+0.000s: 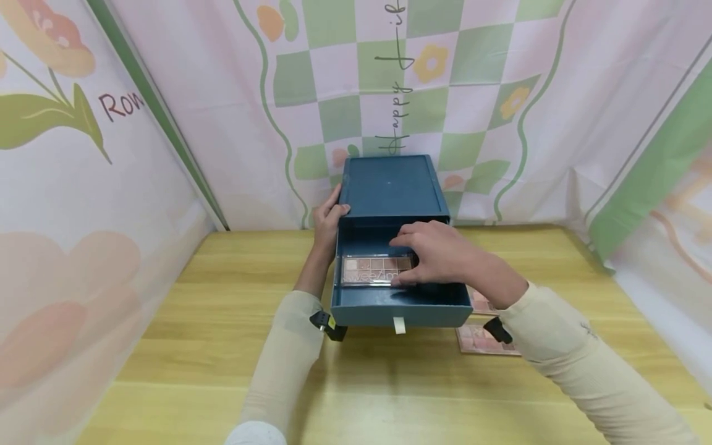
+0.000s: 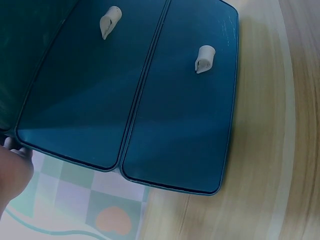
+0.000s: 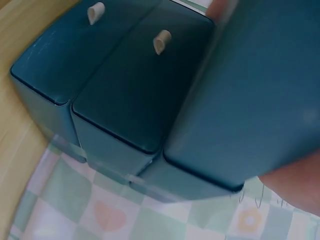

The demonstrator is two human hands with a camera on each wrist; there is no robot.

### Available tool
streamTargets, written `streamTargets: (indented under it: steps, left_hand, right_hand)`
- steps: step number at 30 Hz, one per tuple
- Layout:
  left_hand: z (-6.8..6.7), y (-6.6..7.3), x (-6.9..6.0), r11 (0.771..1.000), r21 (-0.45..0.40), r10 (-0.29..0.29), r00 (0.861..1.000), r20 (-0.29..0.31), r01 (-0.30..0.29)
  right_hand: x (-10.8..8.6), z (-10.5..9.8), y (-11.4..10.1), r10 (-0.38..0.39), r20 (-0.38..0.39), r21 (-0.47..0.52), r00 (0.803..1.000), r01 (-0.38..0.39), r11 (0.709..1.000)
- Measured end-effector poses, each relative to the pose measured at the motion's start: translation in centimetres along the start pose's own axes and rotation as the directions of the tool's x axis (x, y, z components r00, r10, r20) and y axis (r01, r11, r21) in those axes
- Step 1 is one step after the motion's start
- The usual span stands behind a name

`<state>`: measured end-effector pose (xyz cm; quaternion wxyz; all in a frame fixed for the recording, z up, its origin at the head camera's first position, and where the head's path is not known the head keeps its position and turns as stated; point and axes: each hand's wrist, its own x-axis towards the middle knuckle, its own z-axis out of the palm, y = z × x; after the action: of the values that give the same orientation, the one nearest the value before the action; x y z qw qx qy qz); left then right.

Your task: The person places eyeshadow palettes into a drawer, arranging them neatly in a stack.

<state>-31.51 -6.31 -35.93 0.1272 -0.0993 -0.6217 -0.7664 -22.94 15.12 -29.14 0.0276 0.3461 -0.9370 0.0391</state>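
Note:
A dark blue drawer cabinet (image 1: 392,185) stands against the curtain, its top drawer (image 1: 400,316) pulled out. Inside that drawer an eyeshadow palette (image 1: 369,272) with a clear lid lies flat near the left wall. My right hand (image 1: 445,253) reaches in over the palette's right end, with the thumb at its near edge and the fingers spread apart beyond the far edge. My left hand (image 1: 328,219) rests against the cabinet's left side, thumb by the top front corner; its fingers are partly hidden. In the left wrist view, lower drawers (image 2: 185,115) are shut.
Two pinkish palettes lie on the table right of the drawer, a nearer palette (image 1: 481,340) and a farther palette (image 1: 483,303), both partly covered. A white pull tab (image 1: 399,325) hangs from the open drawer's front. Patterned curtains (image 1: 222,123) enclose the wooden table (image 1: 222,346).

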Motion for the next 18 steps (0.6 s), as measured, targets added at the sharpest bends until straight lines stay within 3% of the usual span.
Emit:
streamTargets:
  steps: [6, 14, 18]
  left_hand:
    - [0.0, 0.0, 0.0, 1.000, -0.009, 0.001, 1.000, 0.004, -0.001]
    - [0.0, 0.0, 0.0, 1.000, -0.009, 0.010, 1.000, -0.007, -0.010]
    - [0.1, -0.1, 0.1, 1.000, -0.015, 0.014, 1.000, -0.009, -0.015]
  right_hand:
    - [-1.8, -0.6, 1.0, 0.001, -0.077, 0.035, 0.997, 0.002, 0.999]
    - [-4.9, -1.2, 2.3, -0.077, -0.202, 0.144, 0.976, 0.107, 0.984]
    - [-6.5, -0.6, 2.8, -0.113, -0.298, 0.179, 0.948, 0.171, 0.969]
